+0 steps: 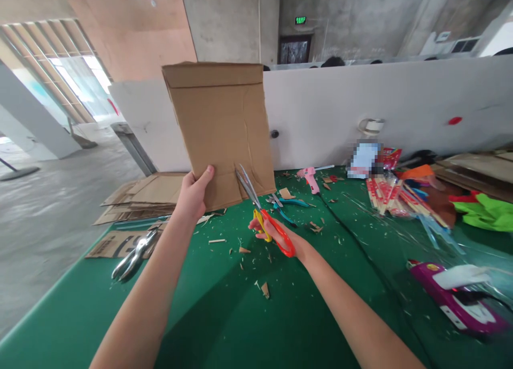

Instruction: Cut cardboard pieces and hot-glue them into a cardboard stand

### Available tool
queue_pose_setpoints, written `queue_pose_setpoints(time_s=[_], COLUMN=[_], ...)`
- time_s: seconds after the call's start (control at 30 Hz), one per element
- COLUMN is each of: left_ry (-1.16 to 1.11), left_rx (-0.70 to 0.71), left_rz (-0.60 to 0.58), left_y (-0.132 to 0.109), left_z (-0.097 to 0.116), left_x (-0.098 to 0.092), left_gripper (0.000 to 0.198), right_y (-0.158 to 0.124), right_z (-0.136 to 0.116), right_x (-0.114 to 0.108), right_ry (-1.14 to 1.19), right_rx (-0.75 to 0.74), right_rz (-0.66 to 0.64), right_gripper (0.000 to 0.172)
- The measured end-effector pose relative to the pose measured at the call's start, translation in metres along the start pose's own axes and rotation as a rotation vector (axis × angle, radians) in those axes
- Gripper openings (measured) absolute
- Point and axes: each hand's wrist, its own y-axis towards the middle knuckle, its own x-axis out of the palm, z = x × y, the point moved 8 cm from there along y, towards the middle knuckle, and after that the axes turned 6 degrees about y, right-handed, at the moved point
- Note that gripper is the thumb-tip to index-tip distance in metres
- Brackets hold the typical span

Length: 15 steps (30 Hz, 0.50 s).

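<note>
A brown cardboard sheet (220, 123) stands upright in front of me, creased near its top and along its right side. My left hand (196, 190) grips its lower left edge, thumb on the near face and the fingers hidden behind. In my right hand (276, 235) are scissors (250, 190) with one red and one yellow handle loop. Their blades point up and left, slightly apart, at the lower part of the cardboard, beside a slit running up from its bottom edge. Pliers with blue handles (294, 202) lie on the table just beyond my right hand.
On the green table (216, 315) lie cardboard scraps (265, 290), a metal hand tool (134, 254), stacked cardboard (148, 190) at left and a pink glue gun (309, 179) with a black cord. At right are wrapped wooden sticks (385, 195), green cloth (487, 211) and a purple device (457, 297). A white partition (320, 112) stands behind.
</note>
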Motion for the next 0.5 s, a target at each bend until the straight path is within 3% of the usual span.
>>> queue_pose_setpoints(time_s=[0.07,0.27,0.5], left_ry=[0.016,0.091,0.140], left_rx=[0.021,0.278,0.308], left_rz=[0.017,0.107,0.076], left_y=[-0.001,-0.003,-0.009], left_z=[0.001,0.021,0.027], left_x=[0.000,-0.003,-0.002], left_gripper=[0.041,0.034,0.031], right_y=[0.000,-0.004,-0.003], right_z=[0.000,-0.002,0.001], right_x=[0.000,0.002,0.001], right_ry=[-0.001,-0.046,-0.046], right_rx=[0.036,0.087,0.077], right_rz=[0.015,0.017,0.007], right_gripper=[0.058,0.064,0.062])
